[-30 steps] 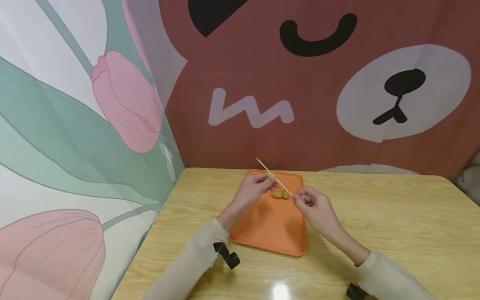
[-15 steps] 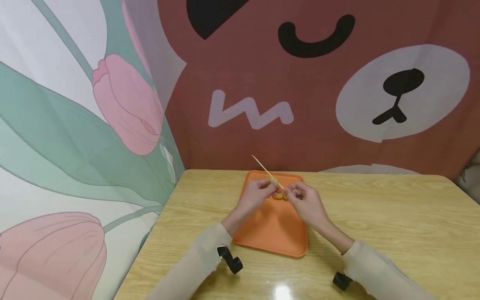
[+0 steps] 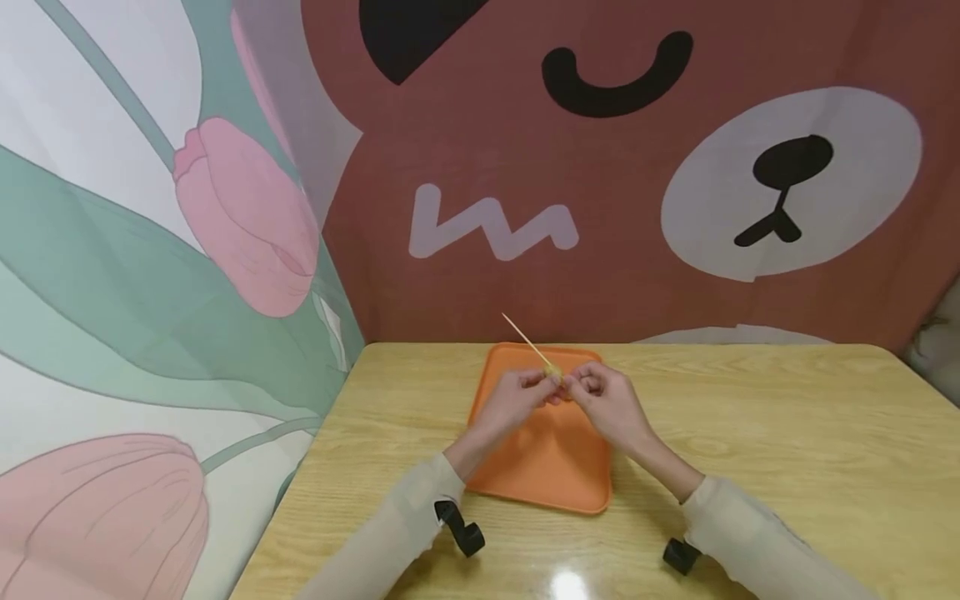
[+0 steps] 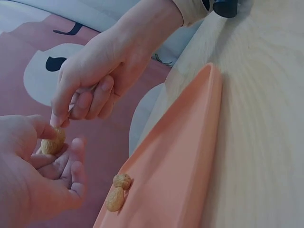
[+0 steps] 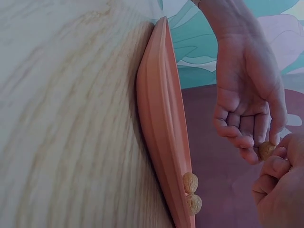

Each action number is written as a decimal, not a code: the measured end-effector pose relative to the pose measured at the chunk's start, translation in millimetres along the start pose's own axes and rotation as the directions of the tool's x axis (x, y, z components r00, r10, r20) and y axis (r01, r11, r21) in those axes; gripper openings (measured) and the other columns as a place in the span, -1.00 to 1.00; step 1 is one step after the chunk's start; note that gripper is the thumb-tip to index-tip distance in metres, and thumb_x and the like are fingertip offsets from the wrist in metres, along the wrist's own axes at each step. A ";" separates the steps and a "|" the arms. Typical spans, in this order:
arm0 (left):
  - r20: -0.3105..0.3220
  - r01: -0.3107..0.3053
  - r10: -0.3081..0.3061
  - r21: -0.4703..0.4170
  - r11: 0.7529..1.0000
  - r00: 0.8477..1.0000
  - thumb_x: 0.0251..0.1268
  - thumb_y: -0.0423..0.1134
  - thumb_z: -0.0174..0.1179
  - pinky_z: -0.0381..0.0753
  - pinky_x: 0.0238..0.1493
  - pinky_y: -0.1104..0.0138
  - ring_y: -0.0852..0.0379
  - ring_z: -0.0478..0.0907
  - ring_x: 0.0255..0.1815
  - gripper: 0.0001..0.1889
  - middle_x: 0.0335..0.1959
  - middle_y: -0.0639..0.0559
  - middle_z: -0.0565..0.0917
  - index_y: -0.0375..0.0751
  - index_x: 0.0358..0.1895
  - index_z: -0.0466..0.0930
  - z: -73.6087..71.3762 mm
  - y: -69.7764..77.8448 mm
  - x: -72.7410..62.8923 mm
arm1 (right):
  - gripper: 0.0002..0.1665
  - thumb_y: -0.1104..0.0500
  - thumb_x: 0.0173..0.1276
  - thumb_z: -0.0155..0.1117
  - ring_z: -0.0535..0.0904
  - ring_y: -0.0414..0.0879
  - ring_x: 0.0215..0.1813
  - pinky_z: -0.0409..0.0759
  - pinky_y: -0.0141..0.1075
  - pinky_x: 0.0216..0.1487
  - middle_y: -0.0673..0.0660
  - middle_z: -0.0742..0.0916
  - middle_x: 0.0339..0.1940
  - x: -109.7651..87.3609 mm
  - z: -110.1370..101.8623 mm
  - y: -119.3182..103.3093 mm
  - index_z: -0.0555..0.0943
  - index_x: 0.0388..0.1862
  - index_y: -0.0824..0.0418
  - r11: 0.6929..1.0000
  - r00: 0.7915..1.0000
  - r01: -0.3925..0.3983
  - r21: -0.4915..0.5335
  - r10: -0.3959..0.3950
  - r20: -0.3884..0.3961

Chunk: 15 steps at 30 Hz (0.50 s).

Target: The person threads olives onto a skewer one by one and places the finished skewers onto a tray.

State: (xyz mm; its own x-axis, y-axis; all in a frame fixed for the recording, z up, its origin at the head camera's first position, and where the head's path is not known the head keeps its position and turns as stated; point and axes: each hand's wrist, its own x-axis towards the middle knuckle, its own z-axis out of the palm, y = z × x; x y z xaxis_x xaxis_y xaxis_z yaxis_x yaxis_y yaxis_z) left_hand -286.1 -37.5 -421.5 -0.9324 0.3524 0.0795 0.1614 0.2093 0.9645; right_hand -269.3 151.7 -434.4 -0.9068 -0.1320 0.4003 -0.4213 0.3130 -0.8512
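Above an orange tray (image 3: 551, 475), my left hand (image 3: 517, 398) pinches a golden-brown ball (image 4: 53, 141) with a wrinkled surface. A thin wooden skewer (image 3: 523, 337) runs through it, its long free end slanting up and to the left in the head view. Close against the ball, my right hand (image 3: 611, 408) grips the skewer's lower end between thumb and curled fingers. Two more such balls, an oval one (image 4: 115, 199) and a rounder one (image 4: 122, 181), lie touching each other on the tray. The hands mostly hide them in the head view.
The tray sits on a light wooden table (image 3: 750, 433). Behind the table hangs a cloth with a bear print (image 3: 465, 292), and a flower-print cloth (image 3: 150, 317) stands along the left. Black wrist camera mounts (image 3: 681, 556) stick out below the sleeves.
My right hand has moved left, up close to my left hand. The ball now sits nearer the skewer's lower end, with more bare stick beyond it. The left hand has shifted slightly down and right.
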 end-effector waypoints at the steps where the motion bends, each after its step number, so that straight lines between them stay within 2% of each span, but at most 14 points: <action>1: 0.009 -0.007 0.007 0.002 1.000 1.000 0.56 0.03 0.16 0.58 0.10 -0.05 0.13 0.70 -0.20 -0.65 -0.29 0.04 0.78 -0.16 -0.11 0.79 0.4 -0.8 0.5 | -0.74 0.06 0.52 0.31 0.40 -0.10 -0.56 0.39 -0.33 -0.52 0.13 0.63 -0.58 -0.4 -1.6 0.8 0.66 -0.19 0.26 1.000 1.000 0.000 -0.003 0.000 0.001; 5: 0.056 -0.020 0.020 -0.015 1.000 0.998 0.55 0.07 0.14 0.56 0.13 -0.04 0.13 0.69 -0.16 -0.65 -0.18 0.00 0.79 -0.10 -0.03 0.77 2.0 -4.4 3.3 | -0.74 0.03 0.51 0.33 0.37 -0.11 -0.58 0.36 -0.33 -0.55 0.12 0.60 -0.63 -3.2 -8.7 3.1 0.67 -0.19 0.22 1.000 1.000 -0.008 -0.014 0.008 -0.002; 9: 0.095 -0.009 0.016 -0.069 0.998 0.995 0.53 0.06 0.18 0.54 0.15 -0.05 0.03 0.69 -0.06 -0.61 -0.04 -0.13 0.76 -0.12 0.16 0.68 4.6 -6.7 6.4 | -0.77 0.05 0.51 0.33 0.35 -0.13 -0.61 0.33 -0.33 -0.59 0.15 0.59 -0.63 -7.2 -17.9 3.7 0.68 -0.19 0.21 0.999 1.000 -0.015 -0.029 0.015 -0.013; 12: 0.090 0.000 0.007 -0.081 0.997 0.996 0.53 -0.01 0.19 0.54 0.16 -0.06 -0.09 0.68 0.00 -0.55 -0.03 -0.13 0.75 -0.20 0.30 0.58 4.8 -8.2 8.2 | -0.75 0.06 0.52 0.31 0.38 -0.11 -0.62 0.37 -0.32 -0.58 0.11 0.63 -0.59 -10.3 -26.2 2.3 0.68 -0.17 0.25 0.999 1.000 -0.013 -0.045 0.013 -0.011; 15: 0.069 0.005 -0.002 -0.053 0.999 0.998 0.55 -0.13 0.19 0.55 0.16 -0.03 -0.17 0.67 0.02 -0.56 -0.04 -0.13 0.75 -0.22 0.36 0.53 3.0 -10.3 10.4 | -0.73 0.07 0.54 0.29 0.42 -0.09 -0.61 0.42 -0.29 -0.55 0.06 0.67 -0.55 -13.8 -36.7 -0.7 0.67 -0.15 0.29 0.998 1.000 -0.011 -0.063 0.011 -0.009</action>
State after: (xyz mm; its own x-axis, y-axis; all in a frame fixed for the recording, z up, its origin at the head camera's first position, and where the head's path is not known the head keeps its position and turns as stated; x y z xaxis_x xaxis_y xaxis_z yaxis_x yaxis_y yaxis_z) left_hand -296.5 -33.2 -431.3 -0.9083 0.4139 0.0606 0.1390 0.1622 0.9769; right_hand -256.0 187.7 -426.9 -0.9111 -0.1199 0.3944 -0.4095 0.3729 -0.8326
